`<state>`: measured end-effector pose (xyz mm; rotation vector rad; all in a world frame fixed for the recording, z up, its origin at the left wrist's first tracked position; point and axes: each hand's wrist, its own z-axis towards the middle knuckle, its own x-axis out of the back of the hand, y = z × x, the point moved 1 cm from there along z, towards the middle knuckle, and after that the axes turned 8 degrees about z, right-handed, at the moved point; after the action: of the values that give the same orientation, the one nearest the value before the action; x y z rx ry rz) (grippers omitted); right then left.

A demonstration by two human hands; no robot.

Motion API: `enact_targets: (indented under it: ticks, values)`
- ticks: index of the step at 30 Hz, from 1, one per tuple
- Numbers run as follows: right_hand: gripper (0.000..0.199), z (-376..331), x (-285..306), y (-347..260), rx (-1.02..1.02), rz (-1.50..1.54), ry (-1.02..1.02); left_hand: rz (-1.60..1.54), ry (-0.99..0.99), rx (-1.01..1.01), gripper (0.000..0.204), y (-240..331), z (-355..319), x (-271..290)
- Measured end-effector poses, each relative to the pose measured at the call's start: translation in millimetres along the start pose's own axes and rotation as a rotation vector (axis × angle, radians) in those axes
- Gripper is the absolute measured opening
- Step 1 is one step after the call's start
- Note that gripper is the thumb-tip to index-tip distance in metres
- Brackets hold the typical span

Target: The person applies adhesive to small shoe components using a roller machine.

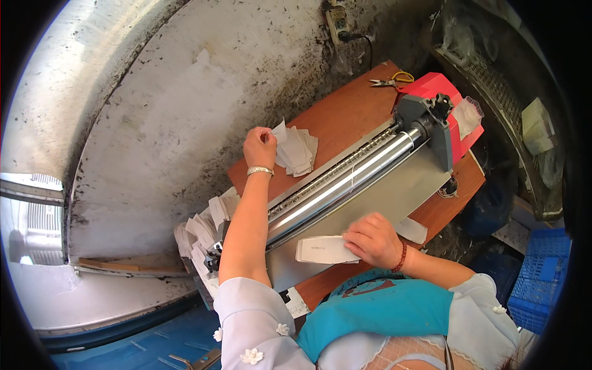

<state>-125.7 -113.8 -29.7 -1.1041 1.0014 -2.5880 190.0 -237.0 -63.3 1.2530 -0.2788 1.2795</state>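
My left hand point(261, 148) reaches past the rollers to the far side of the machine. Its fingers are pinched on the edge of a white paper slip point(280, 131) beside a loose pile of slips point(300, 152) on the wooden table. Over the near metal plate, my right hand point(375, 239) grips a small stack of long white slips point(325, 249) by its right end. The top slip bears a small printed mark. Between my hands runs a roller machine point(345, 179) with a shiny metal roller and a red end cover.
More slips point(206, 225) are heaped at the machine's left end. Pliers point(383, 82) with yellow handles lie at the table's far edge. A power strip point(337, 23) hangs on the stained wall. Blue crates point(542, 271) stand at right; another slip point(411, 230) lies near the plate's edge.
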Motion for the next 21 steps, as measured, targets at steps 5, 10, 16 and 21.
enact_targets:
  ticks: [5,10,16,21]
  values:
    - [0.018,-0.7,-0.7,0.0,0.012,-0.007,0.013,-0.115,0.021,0.049,0.011,10.2,-0.2,8.8]
    - [0.019,-3.4,-0.3,1.9,0.019,-0.01,0.013,-0.328,-0.039,0.075,0.014,32.8,-15.1,25.9]
    - [0.022,-4.2,7.6,1.6,0.05,-0.012,-0.002,-0.392,-0.08,0.07,0.012,75.2,-48.8,64.1]
    - [0.028,10.7,28.5,-5.3,0.089,0.013,0.057,-0.392,-0.063,0.02,0.011,97.0,-71.6,94.9]
